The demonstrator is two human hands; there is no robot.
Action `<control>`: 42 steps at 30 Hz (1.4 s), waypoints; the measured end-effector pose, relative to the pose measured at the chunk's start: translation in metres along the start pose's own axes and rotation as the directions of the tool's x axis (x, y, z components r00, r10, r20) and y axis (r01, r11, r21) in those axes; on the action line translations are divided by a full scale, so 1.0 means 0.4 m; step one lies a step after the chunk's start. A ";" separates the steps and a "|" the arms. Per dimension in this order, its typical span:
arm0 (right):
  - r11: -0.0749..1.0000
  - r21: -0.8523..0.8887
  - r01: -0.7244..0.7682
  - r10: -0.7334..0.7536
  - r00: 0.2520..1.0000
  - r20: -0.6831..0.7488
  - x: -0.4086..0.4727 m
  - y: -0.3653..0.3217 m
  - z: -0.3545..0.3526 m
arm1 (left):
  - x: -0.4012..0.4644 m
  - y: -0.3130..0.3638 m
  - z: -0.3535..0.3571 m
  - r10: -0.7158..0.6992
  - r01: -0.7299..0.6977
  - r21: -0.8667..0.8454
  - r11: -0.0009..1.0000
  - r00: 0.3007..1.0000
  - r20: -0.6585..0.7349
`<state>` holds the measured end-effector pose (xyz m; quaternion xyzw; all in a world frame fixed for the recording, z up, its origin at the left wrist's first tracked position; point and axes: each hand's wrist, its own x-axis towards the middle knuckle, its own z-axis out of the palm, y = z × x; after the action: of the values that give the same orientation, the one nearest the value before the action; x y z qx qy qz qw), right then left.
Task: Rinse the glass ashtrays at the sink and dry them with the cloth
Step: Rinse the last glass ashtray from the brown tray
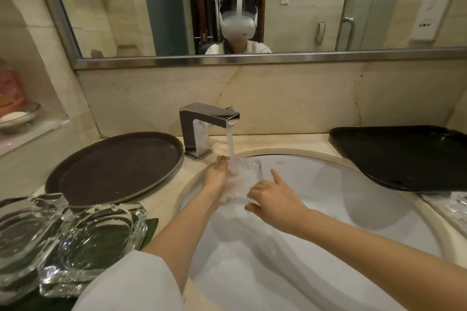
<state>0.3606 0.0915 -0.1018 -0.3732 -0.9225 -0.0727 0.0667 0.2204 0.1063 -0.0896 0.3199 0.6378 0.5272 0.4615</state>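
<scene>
Head view. Two clear glass ashtrays sit nearest the lens at lower left, one (22,232) at the frame edge and a second (98,240) just beside it, both on a dark green cloth (151,225) spread on the counter. A white sleeve (131,283) covers the left forearm below them. Over the white sink basin (353,209), a third glass ashtray (242,184) is held under the stream of water (230,144) running from the chrome faucet (207,121). The left hand (217,177) supports this ashtray from its left side, fingers curled along the edge with the tips near the stream. The right hand (273,197) grips the ashtray's near right corner, thumb below, index finger extended and pointing up and away from the glass.

Behind the ashtrays on the left counter lies a round brown tray (116,166); on the right counter, a rectangular black tray (404,156) overhangs the basin rim. A mirror (303,7) above the marble backsplash reflects the person wearing a head-mounted camera. At far left, a wall niche holds a soap dish (17,116).
</scene>
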 end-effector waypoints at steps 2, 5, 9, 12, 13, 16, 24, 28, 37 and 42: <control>0.988 -0.146 0.059 -0.060 0.998 -0.001 -0.003 0.025 0.012 | -0.002 -0.002 -0.003 -0.002 0.002 0.040 0.999 1.000 -0.005; 0.918 -0.378 0.118 -0.081 0.990 0.113 0.004 0.045 0.009 | -0.005 -0.005 -0.001 0.021 -0.022 0.099 0.995 1.000 0.009; 0.901 -0.418 0.119 -0.034 0.978 0.206 0.022 0.044 0.012 | -0.006 -0.004 -0.007 0.029 -0.027 0.127 0.992 1.000 -0.010; 0.959 -0.271 0.083 -0.024 0.976 0.215 0.016 0.014 0.023 | -0.003 -0.007 -0.009 0.067 -0.061 0.162 0.985 0.997 -0.031; 0.975 -0.210 0.079 -0.034 0.978 0.207 0.009 0.006 0.023 | -0.003 -0.009 -0.011 0.088 -0.080 0.178 0.981 0.995 -0.039; 0.991 -0.114 0.077 -0.055 0.981 0.184 -0.010 0.014 0.013 | -0.002 -0.013 -0.007 0.129 -0.120 0.204 0.972 0.991 -0.033; 0.948 -0.308 0.077 -0.013 0.978 0.207 0.003 0.034 0.012 | -0.008 -0.007 -0.015 0.118 -0.111 0.229 0.967 0.993 -0.018; 0.990 -0.099 0.100 -0.099 0.995 0.015 -0.005 -0.002 0.044 | -0.009 -0.012 -0.010 0.135 -0.124 0.209 0.970 0.990 -0.043; 0.955 0.270 -0.125 0.147 0.987 -0.062 -0.005 -0.025 0.012 | 0.001 -0.010 -0.013 0.064 -0.061 0.089 0.994 0.998 -0.028; 0.942 0.320 -0.104 0.142 0.985 -0.096 -0.007 0.007 -0.005 | 0.012 -0.017 -0.012 0.011 -0.018 0.092 0.996 0.997 0.079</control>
<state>0.3647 0.0914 -0.1000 -0.4100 -0.8916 0.0571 0.1838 0.2147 0.1069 -0.0974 0.3662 0.6407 0.4873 0.4669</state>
